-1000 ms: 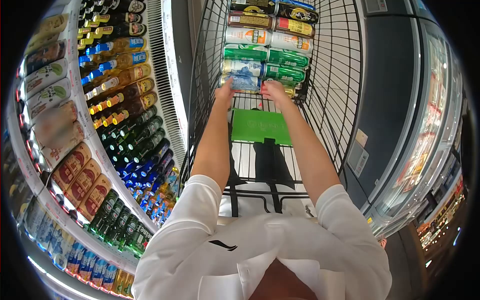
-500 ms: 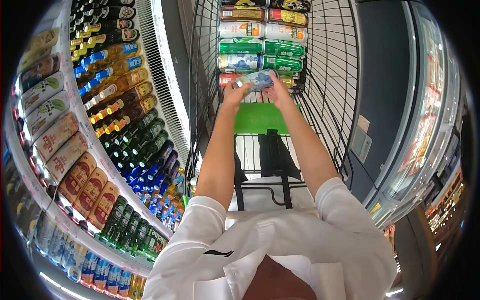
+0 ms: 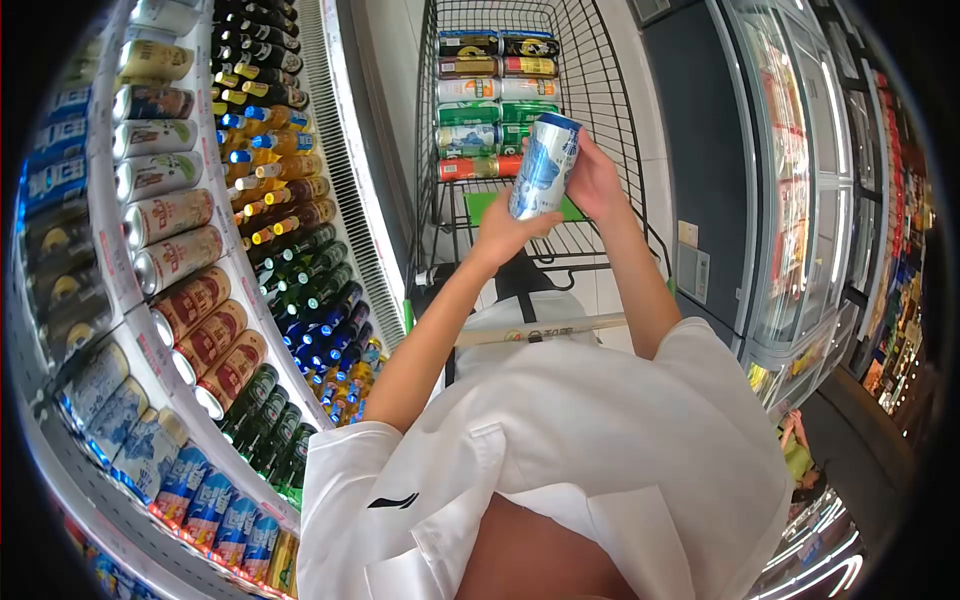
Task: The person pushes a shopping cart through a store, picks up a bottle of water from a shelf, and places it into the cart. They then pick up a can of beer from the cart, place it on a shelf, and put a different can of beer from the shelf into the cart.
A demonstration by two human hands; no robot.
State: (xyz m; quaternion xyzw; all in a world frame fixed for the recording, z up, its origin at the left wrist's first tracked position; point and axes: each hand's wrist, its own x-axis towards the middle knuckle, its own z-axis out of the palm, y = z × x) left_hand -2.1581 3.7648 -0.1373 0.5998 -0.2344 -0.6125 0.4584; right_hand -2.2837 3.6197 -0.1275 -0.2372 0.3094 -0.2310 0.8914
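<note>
A white and blue can (image 3: 545, 168) is held tilted above the near end of the shopping cart (image 3: 607, 110). My left hand (image 3: 507, 232) is wrapped round its lower part. My right hand (image 3: 596, 178) touches the can's upper right side, its fingertips partly hidden behind it. Beyond the hands, several cans lie on their sides in paired rows in the cart, among them green cans (image 3: 468, 115) and red cans (image 3: 468, 168). The green flap (image 3: 487, 209) of the cart shows below them.
Shelves on the left hold large cans (image 3: 172, 220), brown cans (image 3: 232, 365) and many bottles (image 3: 285, 150). A glass-fronted cooler (image 3: 790, 190) stands on the right. Another person (image 3: 797, 452) is at the lower right. The cart handle (image 3: 540, 330) is close to my body.
The can has come nearer and turned more upright, with both hands still at it. The cart now appears farther ahead, and the view has shifted.
</note>
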